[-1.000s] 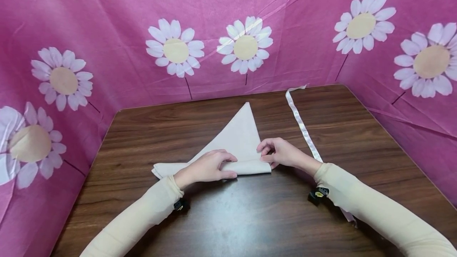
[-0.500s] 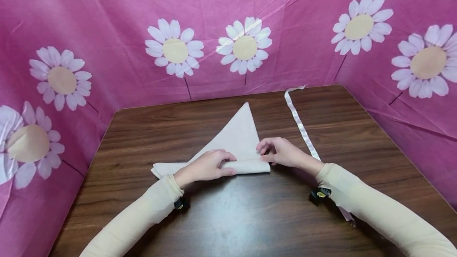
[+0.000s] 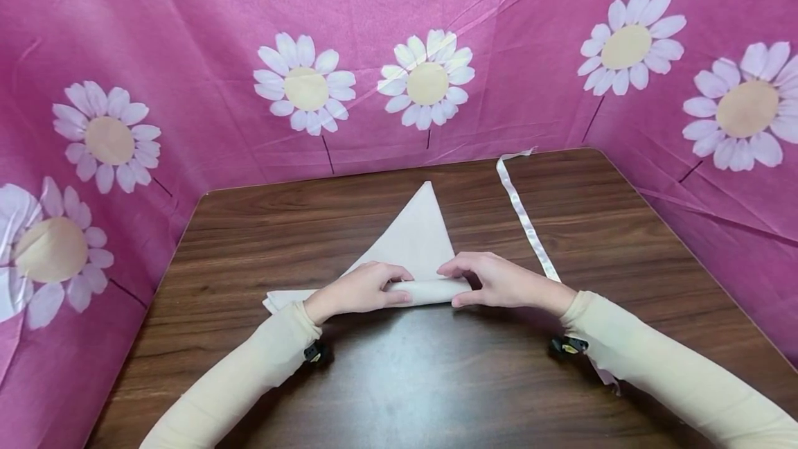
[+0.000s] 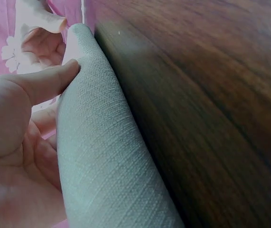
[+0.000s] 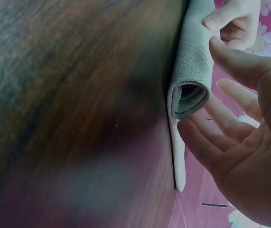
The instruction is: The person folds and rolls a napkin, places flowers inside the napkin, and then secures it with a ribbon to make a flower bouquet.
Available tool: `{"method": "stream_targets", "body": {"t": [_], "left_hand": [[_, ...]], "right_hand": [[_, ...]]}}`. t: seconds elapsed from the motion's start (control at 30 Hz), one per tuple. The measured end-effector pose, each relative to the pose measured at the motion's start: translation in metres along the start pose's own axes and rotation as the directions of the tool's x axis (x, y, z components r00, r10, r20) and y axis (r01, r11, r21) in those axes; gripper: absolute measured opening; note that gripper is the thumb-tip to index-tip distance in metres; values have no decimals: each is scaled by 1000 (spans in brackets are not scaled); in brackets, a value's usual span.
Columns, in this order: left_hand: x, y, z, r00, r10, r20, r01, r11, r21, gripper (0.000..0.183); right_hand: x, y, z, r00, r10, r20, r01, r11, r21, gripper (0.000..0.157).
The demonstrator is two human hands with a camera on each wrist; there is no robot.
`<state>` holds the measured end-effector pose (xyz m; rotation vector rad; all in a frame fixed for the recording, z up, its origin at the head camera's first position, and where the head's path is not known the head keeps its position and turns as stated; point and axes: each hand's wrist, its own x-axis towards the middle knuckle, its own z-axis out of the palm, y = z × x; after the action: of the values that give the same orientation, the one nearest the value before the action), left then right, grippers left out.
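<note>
A pale off-white cloth napkin (image 3: 411, 238) lies on the table, its near edge rolled into a tube and its far part a flat triangle pointing away from me. My left hand (image 3: 358, 288) grips the middle of the roll, thumb on the near side and fingers over the far side. At the roll's right end, my right hand (image 3: 501, 283) holds it between thumb and fingers. The right wrist view shows the hollow, layered end of the roll (image 5: 190, 71). In the left wrist view the woven roll (image 4: 97, 123) runs along beside the left thumb.
A white ribbon (image 3: 525, 217) lies lengthwise on the right of the brown wood-grain table (image 3: 262, 227) and passes under the right forearm. A pink curtain (image 3: 206, 40) with printed daisies stands round the table's back and sides.
My right hand has shifted from the cloth's right edge toward me, its thumb now on the roll's near side. The triangle's tip has drawn slightly nearer. The left hand stays nearly in place.
</note>
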<state>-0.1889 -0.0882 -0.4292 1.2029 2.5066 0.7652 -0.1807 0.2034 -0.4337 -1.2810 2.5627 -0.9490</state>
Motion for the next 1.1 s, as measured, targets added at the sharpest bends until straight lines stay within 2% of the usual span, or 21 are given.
{"method": "stream_targets", "body": {"t": [0.2, 0.53, 0.77, 1.1], "left_hand": [[0, 0, 1, 1000, -7, 9, 7, 1000, -2, 19], [-1, -1, 2, 1000, -27, 8, 27, 1000, 2, 19], [0, 0, 1, 999, -41, 23, 41, 999, 2, 20], [-4, 2, 3, 998, -51, -23, 51, 998, 32, 26]], "right_hand": [[2, 1, 1, 1000, 5, 22, -5, 1000, -10, 33], [6, 0, 2, 997, 79, 26, -80, 997, 9, 36], [6, 1, 3, 994, 102, 50, -104, 994, 40, 32], [7, 5, 5, 998, 53, 29, -54, 998, 31, 24]]}}
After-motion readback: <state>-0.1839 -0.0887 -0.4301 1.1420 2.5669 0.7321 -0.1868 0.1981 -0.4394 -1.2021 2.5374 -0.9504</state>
